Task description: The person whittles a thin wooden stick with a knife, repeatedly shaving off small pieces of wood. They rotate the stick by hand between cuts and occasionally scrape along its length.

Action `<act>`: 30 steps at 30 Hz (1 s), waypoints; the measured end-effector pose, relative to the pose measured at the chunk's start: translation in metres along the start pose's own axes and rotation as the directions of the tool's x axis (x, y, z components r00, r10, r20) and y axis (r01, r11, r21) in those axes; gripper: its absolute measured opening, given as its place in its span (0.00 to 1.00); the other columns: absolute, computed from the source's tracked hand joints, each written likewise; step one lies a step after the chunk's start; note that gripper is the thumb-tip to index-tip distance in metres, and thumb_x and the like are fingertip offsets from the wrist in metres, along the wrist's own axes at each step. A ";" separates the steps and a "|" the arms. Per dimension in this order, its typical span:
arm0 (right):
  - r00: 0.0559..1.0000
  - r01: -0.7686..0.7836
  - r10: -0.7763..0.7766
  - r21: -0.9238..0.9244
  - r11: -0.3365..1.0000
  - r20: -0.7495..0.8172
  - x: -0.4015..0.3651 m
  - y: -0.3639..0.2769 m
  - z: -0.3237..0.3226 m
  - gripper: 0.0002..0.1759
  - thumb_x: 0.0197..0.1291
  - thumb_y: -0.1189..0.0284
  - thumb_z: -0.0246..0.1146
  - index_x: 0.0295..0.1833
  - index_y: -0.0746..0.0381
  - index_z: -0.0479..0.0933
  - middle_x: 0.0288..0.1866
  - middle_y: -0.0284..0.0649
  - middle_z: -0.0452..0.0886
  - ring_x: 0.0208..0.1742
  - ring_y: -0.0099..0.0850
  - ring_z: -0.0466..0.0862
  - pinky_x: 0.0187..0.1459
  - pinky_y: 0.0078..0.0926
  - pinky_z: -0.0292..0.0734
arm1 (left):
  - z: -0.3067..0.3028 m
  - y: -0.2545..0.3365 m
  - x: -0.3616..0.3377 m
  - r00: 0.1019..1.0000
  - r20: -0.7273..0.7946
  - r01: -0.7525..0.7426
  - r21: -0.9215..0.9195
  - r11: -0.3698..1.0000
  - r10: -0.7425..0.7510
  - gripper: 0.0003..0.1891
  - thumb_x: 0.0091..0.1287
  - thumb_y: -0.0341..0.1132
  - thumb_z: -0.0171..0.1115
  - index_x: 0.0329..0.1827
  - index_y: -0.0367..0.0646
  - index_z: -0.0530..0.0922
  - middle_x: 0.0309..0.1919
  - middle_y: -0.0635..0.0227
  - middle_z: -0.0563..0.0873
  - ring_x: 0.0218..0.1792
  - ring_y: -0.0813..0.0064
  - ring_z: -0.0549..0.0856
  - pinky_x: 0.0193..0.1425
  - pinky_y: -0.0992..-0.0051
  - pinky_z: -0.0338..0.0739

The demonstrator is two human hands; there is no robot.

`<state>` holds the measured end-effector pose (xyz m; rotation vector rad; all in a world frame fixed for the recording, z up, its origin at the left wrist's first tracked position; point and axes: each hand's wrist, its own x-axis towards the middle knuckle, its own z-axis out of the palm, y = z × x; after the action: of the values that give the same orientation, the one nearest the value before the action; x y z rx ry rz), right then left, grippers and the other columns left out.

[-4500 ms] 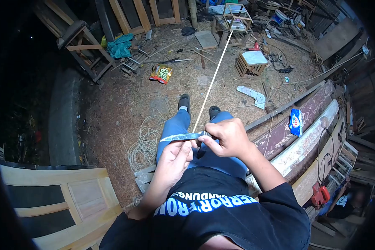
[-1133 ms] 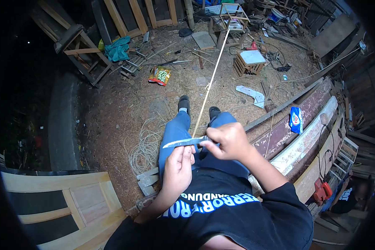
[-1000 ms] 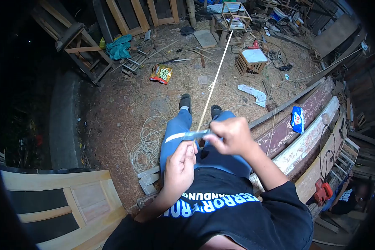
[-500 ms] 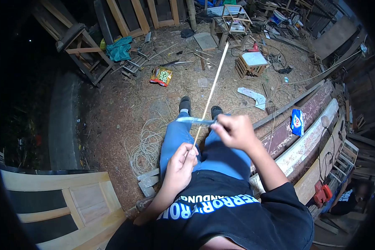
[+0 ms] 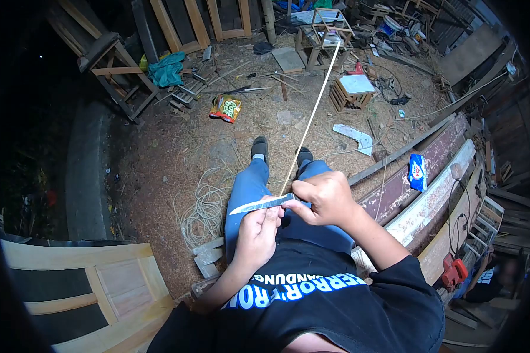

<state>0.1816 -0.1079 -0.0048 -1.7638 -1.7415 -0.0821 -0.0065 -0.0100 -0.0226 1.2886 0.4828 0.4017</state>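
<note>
I sit with my blue-jeaned legs stretched out over a sawdust floor. My right hand (image 5: 324, 198) grips the handle of a knife (image 5: 259, 205) whose blade points left across my lap. My left hand (image 5: 258, 230) sits just below the blade and pinches the near end of a long thin pale stick (image 5: 310, 117). That stick runs away from me, between my shoes, up to the wooden frames at the back. The blade lies against the stick where my two hands meet.
A coil of pale cord (image 5: 205, 203) lies left of my legs. A snack bag (image 5: 227, 108), a slatted crate (image 5: 353, 91) and a white L-shaped piece (image 5: 353, 134) are scattered ahead. Long planks (image 5: 430, 194) with a blue packet (image 5: 417, 172) run along my right. A wooden panel (image 5: 100, 282) stands at lower left.
Half a second ago my right hand had pushed the knife out along the stick toward my shoes. It has now drawn back to my left hand, blade low again.
</note>
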 end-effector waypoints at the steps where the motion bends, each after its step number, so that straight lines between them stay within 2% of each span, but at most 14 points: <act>1: 0.999 0.009 -0.010 -0.015 1.000 -0.031 0.001 0.000 0.000 0.24 0.63 0.53 0.73 0.26 0.56 0.72 0.16 0.39 0.74 0.19 0.41 0.81 0.23 0.39 0.71 | -0.001 0.001 0.000 1.000 -0.002 -0.001 0.005 1.000 0.001 0.13 0.89 0.41 0.52 0.48 0.42 0.77 0.26 0.84 0.69 0.22 0.94 0.62 0.25 0.85 0.52; 3: 0.997 0.017 -0.020 -0.054 0.998 -0.072 0.004 0.002 0.000 0.26 0.61 0.52 0.74 0.25 0.56 0.70 0.16 0.37 0.72 0.18 0.40 0.79 0.22 0.38 0.70 | -0.002 0.005 -0.002 1.000 -0.008 -0.005 0.015 1.000 0.005 0.13 0.89 0.41 0.51 0.47 0.43 0.77 0.26 0.84 0.68 0.22 0.94 0.61 0.25 0.85 0.51; 6: 0.993 0.009 -0.022 -0.103 0.995 -0.117 0.007 0.012 -0.001 0.28 0.62 0.52 0.74 0.23 0.56 0.67 0.16 0.36 0.69 0.18 0.39 0.77 0.22 0.38 0.69 | -0.007 0.014 -0.005 0.996 -0.013 0.087 -0.084 0.993 -0.089 0.14 0.89 0.41 0.51 0.46 0.42 0.77 0.28 0.83 0.69 0.26 0.92 0.64 0.28 0.84 0.56; 10: 0.983 -0.047 0.008 -0.212 0.976 -0.181 0.013 0.022 -0.008 0.27 0.63 0.49 0.73 0.23 0.54 0.70 0.15 0.35 0.72 0.17 0.38 0.79 0.22 0.38 0.71 | -0.010 0.018 -0.006 0.985 0.028 0.172 -0.181 0.968 -0.170 0.14 0.89 0.42 0.51 0.44 0.44 0.75 0.26 0.84 0.66 0.23 0.93 0.61 0.25 0.85 0.51; 11: 0.979 -0.089 0.041 -0.235 0.968 -0.202 0.009 0.039 -0.009 0.26 0.65 0.52 0.73 0.24 0.55 0.71 0.16 0.37 0.74 0.17 0.39 0.79 0.22 0.39 0.71 | -0.010 0.019 -0.010 0.977 0.036 0.214 -0.209 0.954 -0.212 0.14 0.89 0.42 0.51 0.44 0.44 0.75 0.25 0.85 0.65 0.21 0.94 0.59 0.24 0.85 0.50; 12: 0.910 -0.264 0.219 -0.086 0.961 -0.352 0.005 0.055 -0.003 0.24 0.68 0.56 0.72 0.24 0.57 0.73 0.17 0.40 0.76 0.17 0.41 0.79 0.22 0.39 0.71 | -0.010 0.019 -0.013 0.967 0.044 0.254 -0.236 0.938 -0.251 0.14 0.89 0.42 0.51 0.44 0.45 0.75 0.24 0.85 0.64 0.20 0.94 0.58 0.22 0.84 0.48; 14: 0.820 -0.483 0.377 -0.167 0.859 -0.431 -0.001 0.090 -0.027 0.21 0.72 0.61 0.70 0.27 0.59 0.77 0.18 0.44 0.78 0.18 0.45 0.80 0.22 0.40 0.71 | -0.017 0.005 -0.024 0.959 0.090 0.280 -0.205 0.938 -0.267 0.14 0.89 0.43 0.51 0.44 0.44 0.75 0.24 0.85 0.64 0.20 0.94 0.59 0.22 0.85 0.48; 15: 0.817 -0.481 0.381 -0.148 0.864 -0.432 -0.003 0.092 -0.037 0.19 0.72 0.61 0.70 0.29 0.60 0.78 0.18 0.45 0.77 0.19 0.45 0.80 0.23 0.41 0.71 | -0.019 0.001 -0.026 0.955 0.109 0.292 -0.190 0.937 -0.275 0.15 0.89 0.43 0.51 0.44 0.44 0.75 0.23 0.85 0.64 0.20 0.94 0.59 0.22 0.85 0.48; 17: 0.877 -0.338 0.307 -0.019 0.941 -0.370 -0.004 0.077 -0.027 0.18 0.71 0.62 0.70 0.29 0.59 0.78 0.18 0.45 0.77 0.18 0.45 0.79 0.23 0.42 0.70 | -0.019 0.002 -0.022 0.958 0.092 0.283 -0.181 0.942 -0.270 0.14 0.89 0.42 0.50 0.47 0.43 0.75 0.25 0.83 0.66 0.21 0.94 0.59 0.22 0.85 0.49; 19: 0.964 -0.235 0.230 -0.027 0.972 -0.137 -0.008 0.046 -0.012 0.19 0.67 0.58 0.71 0.27 0.56 0.77 0.18 0.42 0.78 0.19 0.43 0.81 0.23 0.41 0.72 | -0.016 0.003 -0.009 0.976 0.078 0.212 -0.187 0.959 -0.201 0.13 0.89 0.41 0.49 0.49 0.42 0.75 0.25 0.82 0.67 0.21 0.94 0.59 0.22 0.85 0.50; 20: 0.977 -0.206 0.201 -0.061 0.977 -0.070 -0.008 0.032 -0.004 0.22 0.67 0.55 0.70 0.26 0.55 0.75 0.18 0.42 0.78 0.19 0.44 0.81 0.23 0.42 0.73 | -0.015 0.003 -0.005 0.978 0.093 0.204 -0.213 0.956 -0.188 0.13 0.90 0.40 0.48 0.51 0.41 0.76 0.26 0.81 0.68 0.21 0.93 0.60 0.22 0.85 0.51; 21: 0.985 -0.174 0.174 0.002 0.985 -0.015 -0.005 0.019 0.000 0.24 0.69 0.54 0.69 0.25 0.57 0.73 0.17 0.43 0.78 0.19 0.45 0.82 0.24 0.42 0.73 | -0.012 0.003 -0.003 0.982 0.078 0.182 -0.205 0.962 -0.169 0.13 0.90 0.40 0.48 0.51 0.41 0.76 0.26 0.81 0.68 0.21 0.93 0.60 0.22 0.85 0.51; 23: 0.994 -0.106 0.106 0.078 0.991 -0.003 -0.004 0.009 0.009 0.22 0.65 0.60 0.71 0.25 0.58 0.70 0.16 0.42 0.72 0.18 0.45 0.79 0.23 0.41 0.70 | -0.005 0.005 0.001 0.989 0.038 0.149 -0.183 0.972 -0.144 0.13 0.90 0.41 0.48 0.52 0.41 0.76 0.26 0.82 0.67 0.21 0.93 0.60 0.23 0.85 0.51; 30: 0.999 -0.036 0.036 0.088 0.996 -0.006 0.000 0.003 0.005 0.23 0.63 0.58 0.72 0.25 0.57 0.70 0.16 0.41 0.73 0.19 0.46 0.79 0.24 0.41 0.71 | 0.000 0.002 0.000 0.998 -0.037 -0.039 0.077 0.996 0.042 0.12 0.89 0.39 0.51 0.49 0.42 0.78 0.26 0.83 0.71 0.22 0.94 0.62 0.24 0.85 0.52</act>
<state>0.1830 -0.1049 -0.0097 -1.7284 -1.6817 0.0030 -0.0064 -0.0096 -0.0210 1.3678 0.5092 0.4467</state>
